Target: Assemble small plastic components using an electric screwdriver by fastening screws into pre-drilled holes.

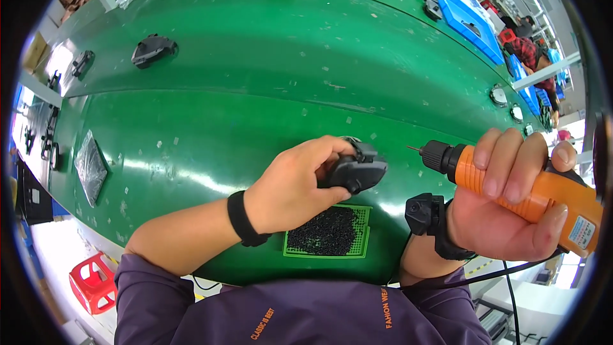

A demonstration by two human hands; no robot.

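Note:
In my left hand (290, 182) is a black plastic housing (359, 169), gripped between thumb and fingers above the green table (230, 115). My right hand (498, 198) is wrapped round an orange electric screwdriver (523, 185), raised at the right with its thin bit pointing left toward the housing. A gap separates the bit from the housing. Below my left hand lies a light green mesh basket (368, 233) full of small black screws (322, 233). Dark bands circle both wrists, and a small black camera-like block (423, 213) is on the right one.
Another black housing (153, 50) lies at the far left, near a clear plastic bag (91, 167). Blue trays (469, 19) and several small parts line the far right, where another person (533, 57) works. A red stool (93, 283) stands at lower left; a black cable (511, 269) trails at right.

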